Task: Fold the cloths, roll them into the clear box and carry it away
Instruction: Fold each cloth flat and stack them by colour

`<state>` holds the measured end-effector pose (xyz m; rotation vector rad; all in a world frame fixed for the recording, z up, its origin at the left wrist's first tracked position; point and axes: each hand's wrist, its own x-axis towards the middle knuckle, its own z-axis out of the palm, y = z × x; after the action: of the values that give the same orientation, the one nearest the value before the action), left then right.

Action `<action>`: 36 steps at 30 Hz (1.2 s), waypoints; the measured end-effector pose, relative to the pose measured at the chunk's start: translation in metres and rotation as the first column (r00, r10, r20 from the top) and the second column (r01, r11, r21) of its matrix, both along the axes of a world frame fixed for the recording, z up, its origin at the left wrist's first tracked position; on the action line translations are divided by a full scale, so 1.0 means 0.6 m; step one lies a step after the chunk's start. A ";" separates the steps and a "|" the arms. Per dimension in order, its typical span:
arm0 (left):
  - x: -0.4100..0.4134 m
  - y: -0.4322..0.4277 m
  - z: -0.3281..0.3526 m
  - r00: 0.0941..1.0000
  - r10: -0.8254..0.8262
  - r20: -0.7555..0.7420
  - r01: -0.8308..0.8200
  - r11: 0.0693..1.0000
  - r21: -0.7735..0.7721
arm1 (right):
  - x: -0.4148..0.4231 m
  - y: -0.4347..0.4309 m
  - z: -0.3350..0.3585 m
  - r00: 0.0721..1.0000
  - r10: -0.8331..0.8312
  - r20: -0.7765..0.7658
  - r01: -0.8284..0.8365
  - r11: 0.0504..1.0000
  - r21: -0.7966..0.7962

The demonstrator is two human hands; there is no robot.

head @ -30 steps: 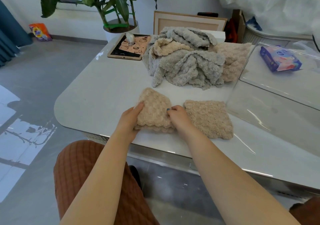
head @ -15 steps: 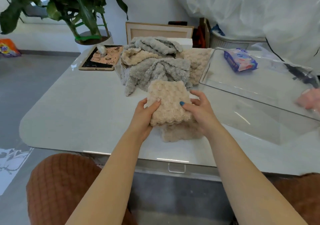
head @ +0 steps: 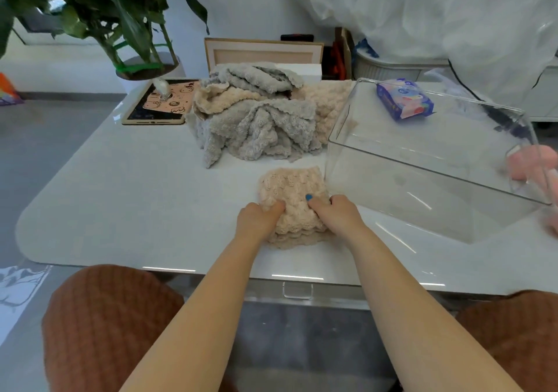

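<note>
A folded beige cloth lies on top of a second folded beige cloth near the front edge of the white table. My left hand grips the near left edge of the upper cloth with curled fingers. My right hand grips its near right edge, thumb on top. The clear box stands just to the right of the cloths. Behind them lies a heap of grey and beige cloths.
A tablet and a potted plant are at the back left. A blue tissue pack lies behind the box. A pink object shows at the box's right end. My knees are below the table edge.
Both hands lifted the left folded beige cloth, carried it right and set it down on the other folded beige cloth. The camera view shifted to the right.
</note>
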<state>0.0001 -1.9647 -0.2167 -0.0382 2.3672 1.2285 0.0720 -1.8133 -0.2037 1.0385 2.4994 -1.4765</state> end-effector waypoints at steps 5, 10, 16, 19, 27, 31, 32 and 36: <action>-0.024 -0.013 0.016 0.991 0.133 -0.012 -0.126 0.962 0.244 | -0.031 -0.029 -0.008 0.990 0.143 -0.006 -0.135 0.947 0.291; -0.060 -0.038 0.018 0.982 0.175 -0.068 -0.145 0.939 0.311 | -0.079 -0.043 -0.016 0.953 0.175 -0.248 -0.108 0.959 0.262; -0.080 0.012 -0.001 0.978 0.144 -0.152 -0.113 0.974 0.196 | -0.081 -0.003 -0.036 0.939 0.092 -0.332 0.036 0.932 0.360; -0.090 0.042 -0.012 0.972 0.099 -0.211 -0.061 0.982 0.177 | -0.081 0.006 -0.047 0.923 0.127 -0.363 0.053 0.892 0.448; -0.099 0.094 -0.023 0.967 -0.007 -0.253 0.051 0.984 0.171 | -0.077 0.055 -0.061 0.910 0.234 -0.342 0.021 0.799 0.601; -0.110 0.085 -0.021 0.861 -0.088 -0.501 -0.013 0.981 -0.195 | -0.092 0.058 -0.064 0.943 0.274 -0.189 -0.084 0.747 0.660; -0.119 0.085 -0.018 0.833 -0.125 -0.540 0.000 0.974 -0.226 | -0.094 0.057 -0.064 0.948 0.275 -0.164 -0.098 0.738 0.668; -0.165 0.089 0.012 0.701 -0.046 -0.712 -0.041 0.994 -0.104 | -0.093 0.057 -0.059 0.949 0.273 -0.155 -0.109 0.749 0.653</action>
<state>-0.0988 -1.9111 -0.2092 0.5038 3.0952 1.2541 0.0163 -1.7792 -0.2389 0.6224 3.2804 -0.7137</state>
